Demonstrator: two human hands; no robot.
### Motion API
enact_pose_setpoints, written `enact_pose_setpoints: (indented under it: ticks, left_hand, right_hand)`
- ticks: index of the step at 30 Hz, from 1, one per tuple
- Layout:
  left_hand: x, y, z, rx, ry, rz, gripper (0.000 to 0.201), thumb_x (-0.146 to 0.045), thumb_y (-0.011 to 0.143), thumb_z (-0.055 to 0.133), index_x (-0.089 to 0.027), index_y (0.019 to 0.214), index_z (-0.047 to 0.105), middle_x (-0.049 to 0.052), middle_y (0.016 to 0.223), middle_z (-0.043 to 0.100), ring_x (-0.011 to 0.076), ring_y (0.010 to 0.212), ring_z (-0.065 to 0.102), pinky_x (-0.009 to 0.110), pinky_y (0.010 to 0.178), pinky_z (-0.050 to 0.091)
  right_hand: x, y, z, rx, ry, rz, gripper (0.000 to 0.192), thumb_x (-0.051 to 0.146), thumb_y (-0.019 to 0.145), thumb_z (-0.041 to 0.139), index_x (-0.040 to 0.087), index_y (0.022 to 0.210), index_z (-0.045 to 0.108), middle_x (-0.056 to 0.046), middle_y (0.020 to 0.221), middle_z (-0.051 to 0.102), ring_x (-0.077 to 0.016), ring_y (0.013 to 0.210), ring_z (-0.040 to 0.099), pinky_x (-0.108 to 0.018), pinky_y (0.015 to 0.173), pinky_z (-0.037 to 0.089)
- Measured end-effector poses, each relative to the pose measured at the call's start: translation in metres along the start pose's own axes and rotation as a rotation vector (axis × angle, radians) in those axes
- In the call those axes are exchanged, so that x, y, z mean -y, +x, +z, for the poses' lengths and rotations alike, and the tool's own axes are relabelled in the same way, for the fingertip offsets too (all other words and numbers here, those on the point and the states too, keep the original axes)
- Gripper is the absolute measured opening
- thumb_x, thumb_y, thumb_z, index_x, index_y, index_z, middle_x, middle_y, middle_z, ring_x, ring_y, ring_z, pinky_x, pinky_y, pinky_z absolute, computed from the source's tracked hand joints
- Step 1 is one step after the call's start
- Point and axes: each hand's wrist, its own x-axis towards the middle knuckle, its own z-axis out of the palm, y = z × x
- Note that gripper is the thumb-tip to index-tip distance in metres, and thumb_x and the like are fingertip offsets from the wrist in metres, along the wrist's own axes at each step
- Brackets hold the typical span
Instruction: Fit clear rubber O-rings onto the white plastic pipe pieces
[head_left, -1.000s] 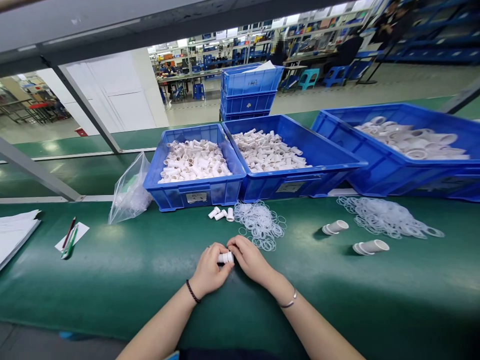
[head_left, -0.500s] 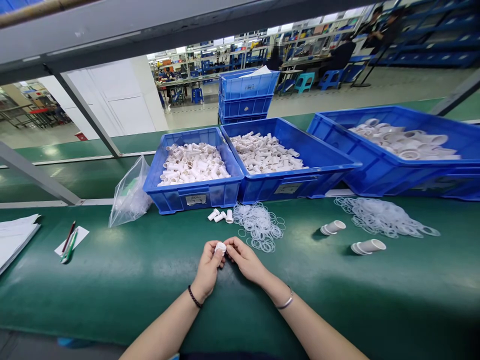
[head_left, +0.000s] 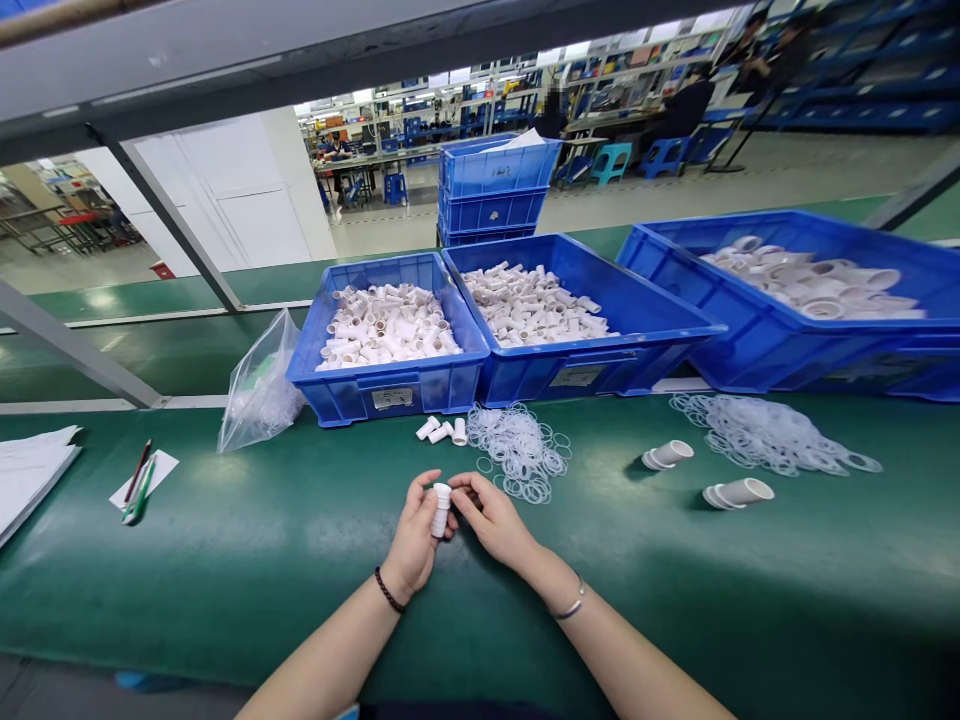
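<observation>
Left hand (head_left: 415,540) grips a white tube (head_left: 441,508) upright above the belt (head_left: 225,560); right hand (head_left: 491,520) pinches at its top. Three tubes (head_left: 442,430) and ring pile (head_left: 521,450) wait; bins (head_left: 390,385) remain full, so work looks barely begun.

Your left hand (head_left: 415,540) grips a short white plastic tube fitting (head_left: 441,509) upright over the green conveyor belt (head_left: 225,560); your right hand (head_left: 491,520) touches it, just beside the clear rubber rings (head_left: 519,449)

Paper stack (head_left: 30,475) cut off left.
</observation>
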Motion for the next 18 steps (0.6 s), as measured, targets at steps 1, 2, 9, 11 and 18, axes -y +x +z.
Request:
enact_pose_setpoints:
  ticks: [1, 2, 9, 11, 18]
  left_hand:
    - [-0.001, 0.000, 0.000, -0.004, -0.048, -0.013, 0.043, -0.047, 0.081, 0.065, -0.022, 0.113, 0.049, -0.001, 0.077, 0.058, 0.0108, 0.064, 0.055, 0.023, 0.059, 0.041]
    - [-0.003, 0.001, 0.000, -0.015, -0.097, -0.020, 0.041, -0.045, 0.081, 0.066, -0.023, 0.111, 0.050, -0.001, 0.080, 0.060, 0.0111, 0.065, 0.057, 0.024, 0.060, 0.044]
    - [-0.005, 0.008, -0.009, -0.121, -0.365, -0.022, 0.023, -0.031, 0.079, 0.071, -0.018, 0.092, 0.057, 0.005, 0.098, 0.066, 0.0191, 0.098, 0.063, 0.032, 0.085, 0.052]
    - [-0.002, 0.008, -0.010, -0.070, -0.371, -0.042, 0.020, -0.031, 0.082, 0.068, -0.017, 0.093, 0.060, 0.006, 0.099, 0.067, 0.0178, 0.095, 0.064, 0.032, 0.085, 0.052]
    - [0.000, -0.003, 0.002, 0.126, -0.277, -0.078, 0.028, -0.038, 0.086, 0.064, -0.021, 0.107, 0.057, 0.007, 0.111, 0.065, 0.0189, 0.098, 0.063, 0.040, 0.094, 0.047]
  right_hand:
    - [0.001, -0.001, 0.000, -0.041, -0.025, -0.044, 0.023, 0.040, 0.093, 0.048, 0.020, 0.100, 0.054, -0.002, 0.076, 0.061, -0.0156, 0.067, 0.060, -0.030, 0.064, 0.051]
    - [0.002, -0.002, -0.001, -0.084, -0.066, -0.117, 0.020, 0.038, 0.093, 0.050, 0.020, 0.098, 0.054, -0.003, 0.079, 0.061, -0.0159, 0.069, 0.060, -0.031, 0.064, 0.051]
    - [0.015, -0.008, -0.004, -0.078, -0.477, -0.615, 0.012, 0.022, 0.089, 0.057, 0.026, 0.099, 0.063, -0.007, 0.105, 0.059, -0.0203, 0.094, 0.055, -0.039, 0.080, 0.049]
    - [0.014, -0.008, -0.004, -0.123, -0.554, -0.617, 0.020, 0.020, 0.090, 0.055, 0.026, 0.108, 0.061, -0.009, 0.110, 0.058, -0.0214, 0.097, 0.054, -0.040, 0.082, 0.049]
    - [0.012, -0.001, -0.024, -0.325, -0.615, -0.587, 0.016, 0.015, 0.089, 0.051, 0.021, 0.102, 0.060, -0.013, 0.119, 0.054, -0.0251, 0.110, 0.050, -0.045, 0.089, 0.048]
